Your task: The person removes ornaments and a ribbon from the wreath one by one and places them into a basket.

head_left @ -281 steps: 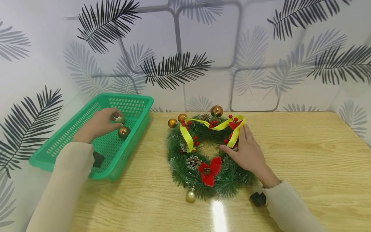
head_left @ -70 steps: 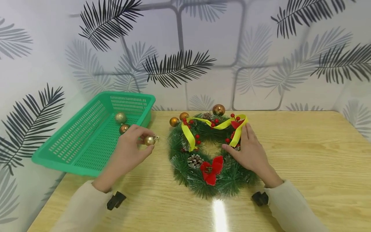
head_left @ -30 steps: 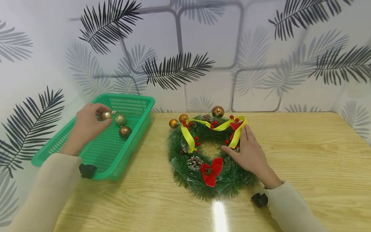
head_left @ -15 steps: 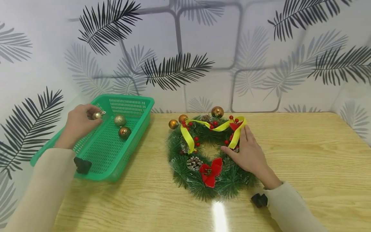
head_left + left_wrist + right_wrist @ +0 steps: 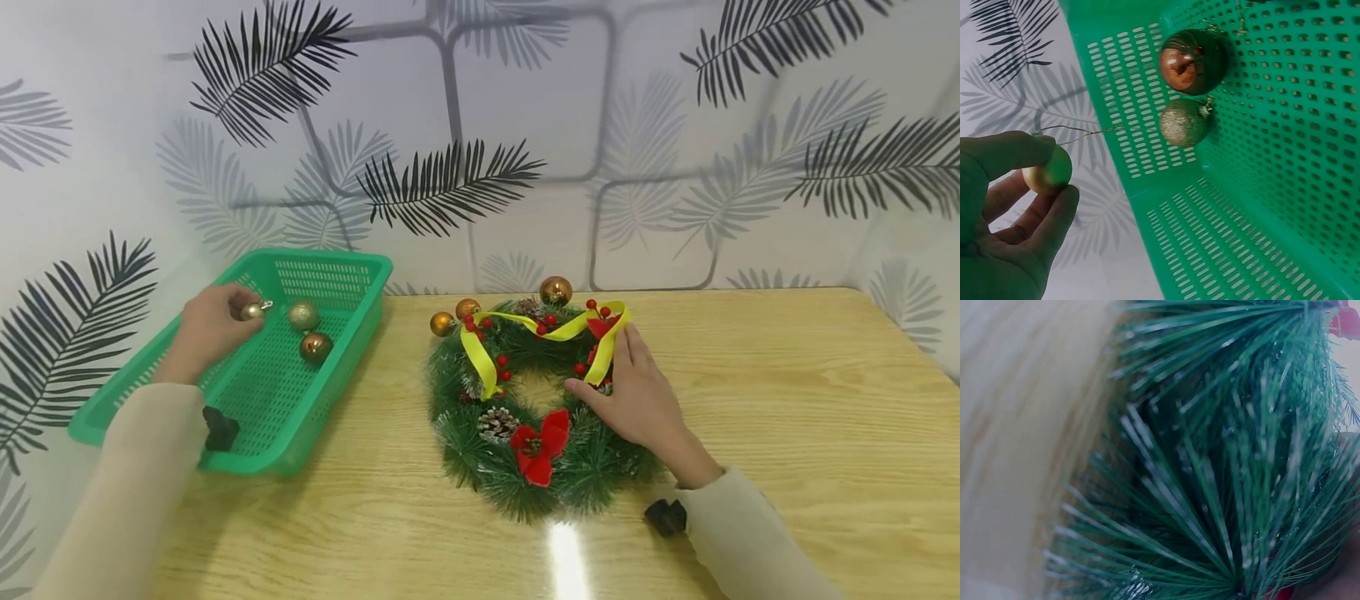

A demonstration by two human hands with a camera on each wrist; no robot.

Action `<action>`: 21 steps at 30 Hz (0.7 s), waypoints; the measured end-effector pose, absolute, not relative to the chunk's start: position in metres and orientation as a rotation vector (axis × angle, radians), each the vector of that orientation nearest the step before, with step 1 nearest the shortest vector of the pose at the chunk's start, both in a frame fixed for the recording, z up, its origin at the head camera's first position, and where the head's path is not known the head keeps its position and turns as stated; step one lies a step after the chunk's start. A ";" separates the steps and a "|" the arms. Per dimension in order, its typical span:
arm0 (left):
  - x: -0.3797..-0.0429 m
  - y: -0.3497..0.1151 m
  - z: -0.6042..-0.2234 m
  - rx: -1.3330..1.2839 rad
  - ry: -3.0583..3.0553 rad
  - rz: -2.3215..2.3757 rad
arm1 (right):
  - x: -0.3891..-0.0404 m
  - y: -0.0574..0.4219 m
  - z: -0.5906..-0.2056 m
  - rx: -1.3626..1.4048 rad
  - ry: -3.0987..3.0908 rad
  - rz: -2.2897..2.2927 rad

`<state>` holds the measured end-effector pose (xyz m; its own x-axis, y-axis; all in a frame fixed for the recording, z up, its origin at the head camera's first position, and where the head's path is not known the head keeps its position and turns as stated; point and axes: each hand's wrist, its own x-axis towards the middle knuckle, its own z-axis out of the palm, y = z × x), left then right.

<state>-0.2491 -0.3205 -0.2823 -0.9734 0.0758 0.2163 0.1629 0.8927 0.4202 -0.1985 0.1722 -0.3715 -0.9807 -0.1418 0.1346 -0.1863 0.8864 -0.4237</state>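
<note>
My left hand (image 5: 213,327) pinches a small gold Christmas bauble (image 5: 252,311) over the left side of the green plastic basket (image 5: 318,421). In the left wrist view the bauble (image 5: 1050,172) sits between thumb and fingertips, a thin gold thread trailing from it. A glittery gold bauble (image 5: 303,316) and a copper bauble (image 5: 316,347) lie inside the basket. With fingers extended, my right hand (image 5: 641,400) rests on the right side of a green Christmas wreath (image 5: 480,454). Its fingertips are at the yellow ribbon (image 5: 480,358); green needles (image 5: 1210,487) fill the right wrist view.
Copper and orange baubles (image 5: 556,290) sit along the wreath's back edge. Red berries, a pine cone (image 5: 497,423) and a red flower (image 5: 540,447) decorate it. Patterned wall (image 5: 525,225) stands behind the wooden table (image 5: 810,417); the basket is near the left wall.
The gold bauble hung at the wreath's front 9.4 s ago; later my left hand held it between wreath and basket, then carried it left over the basket. My right hand stays on the wreath.
</note>
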 end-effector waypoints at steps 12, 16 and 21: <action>-0.253 -0.321 -0.298 -0.155 -2.881 -0.672 | -0.199 0.172 -0.373 0.240 -2.957 0.673; -0.254 -0.321 -0.300 -0.144 -2.898 -0.685 | -0.199 0.172 -0.374 0.245 -2.959 0.675; -0.252 -0.321 -0.301 -0.155 -2.895 -0.693 | -0.200 0.172 -0.374 0.247 -2.958 0.666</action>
